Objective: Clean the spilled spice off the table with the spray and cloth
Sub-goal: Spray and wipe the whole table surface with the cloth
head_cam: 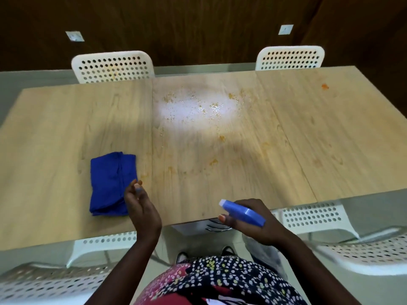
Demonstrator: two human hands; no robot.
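Right hand (248, 219) grips the blue spray bottle (242, 212), nozzle aimed over the table (286, 133). Left hand (141, 205) hangs relaxed, fingertips just beside the folded cloth (111, 183).

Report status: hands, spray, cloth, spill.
Right hand grips blue spray bottle. Left hand open, beside folded blue cloth. Orange spice spill unwiped on wooden table. Nothing in the way.

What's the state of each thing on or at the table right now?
spray bottle: gripped in the right hand, nozzle towards the table
cloth: folded, lying flat on the table, not held
left hand: open, beside the cloth
spilled spice: still scattered, mid-table patch looks wet
table: orange smears, unwiped
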